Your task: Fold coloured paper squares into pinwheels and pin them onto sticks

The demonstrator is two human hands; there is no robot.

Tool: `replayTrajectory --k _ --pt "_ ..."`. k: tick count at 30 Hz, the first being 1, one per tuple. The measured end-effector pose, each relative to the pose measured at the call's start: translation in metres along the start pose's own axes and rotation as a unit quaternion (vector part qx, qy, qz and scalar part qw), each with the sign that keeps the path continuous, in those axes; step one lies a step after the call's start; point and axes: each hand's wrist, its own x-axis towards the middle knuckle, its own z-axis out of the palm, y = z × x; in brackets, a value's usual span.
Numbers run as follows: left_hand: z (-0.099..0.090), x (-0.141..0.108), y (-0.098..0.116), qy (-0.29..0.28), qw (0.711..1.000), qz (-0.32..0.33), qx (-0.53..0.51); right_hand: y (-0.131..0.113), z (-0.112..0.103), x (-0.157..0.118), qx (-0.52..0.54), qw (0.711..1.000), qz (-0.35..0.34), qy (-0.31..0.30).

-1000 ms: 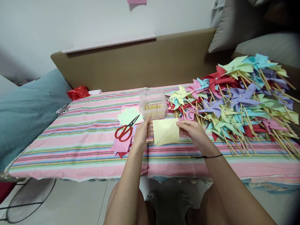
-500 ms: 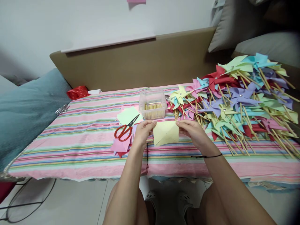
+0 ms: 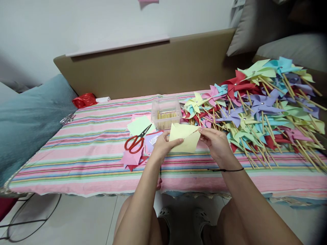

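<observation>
A pale yellow paper sheet (image 3: 188,145) is held up between both hands, with a slanting slit or crease line showing across it. My left hand (image 3: 161,147) grips its left side, thumb laid over the front. At the upper right corner, my right hand (image 3: 216,142) pinches the paper between thumb and fingers. Left of the hands, red-handled scissors (image 3: 137,141) rest on loose coloured paper, including a pale green sheet (image 3: 139,124) and a pink piece (image 3: 131,158). Just behind the yellow sheet stands a clear plastic box (image 3: 166,106) containing thin wooden sticks (image 3: 167,116).
A large heap of paper pinwheels (image 3: 263,103) on sticks covers the right side of the striped cloth (image 3: 97,153). Toward the back left lie a red plastic bag (image 3: 85,100) and a small metallic item (image 3: 67,119). A brown backrest (image 3: 153,68) stands behind.
The yellow paper has turned from level to tilted and risen slightly. My left thumb has moved onto its front, and my right hand has shifted a little right, holding a corner.
</observation>
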Motion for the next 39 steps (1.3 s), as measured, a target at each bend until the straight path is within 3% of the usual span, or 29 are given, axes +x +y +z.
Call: replayTrajectory --k 9,12,17,19,24,31,39 --pt "0.002 0.002 0.000 0.046 0.999 0.019 -0.013 -0.001 -0.008 0.005 -0.051 0.995 0.048 -0.068" --pt "-0.002 0.002 0.001 0.067 0.997 0.031 -0.034 -0.003 -0.014 0.007 -0.076 0.994 0.004 -0.076" --pt "-0.009 0.003 0.005 0.093 0.991 0.054 -0.079 -0.004 -0.012 0.000 -0.134 0.955 -0.056 -0.257" --pt "-0.010 0.003 0.006 0.092 0.991 0.054 -0.081 -0.001 -0.008 -0.004 -0.157 0.941 -0.062 -0.292" --pt "-0.009 0.002 0.005 0.062 0.994 0.051 -0.075 0.003 -0.004 -0.006 -0.170 0.949 -0.070 -0.258" --pt "-0.004 0.002 0.000 0.025 0.997 0.035 -0.059 0.006 -0.006 -0.003 -0.138 0.963 -0.013 -0.231" --pt "0.003 0.003 -0.003 0.017 0.999 0.027 -0.027 0.019 0.005 -0.007 -0.101 0.988 -0.019 -0.111"
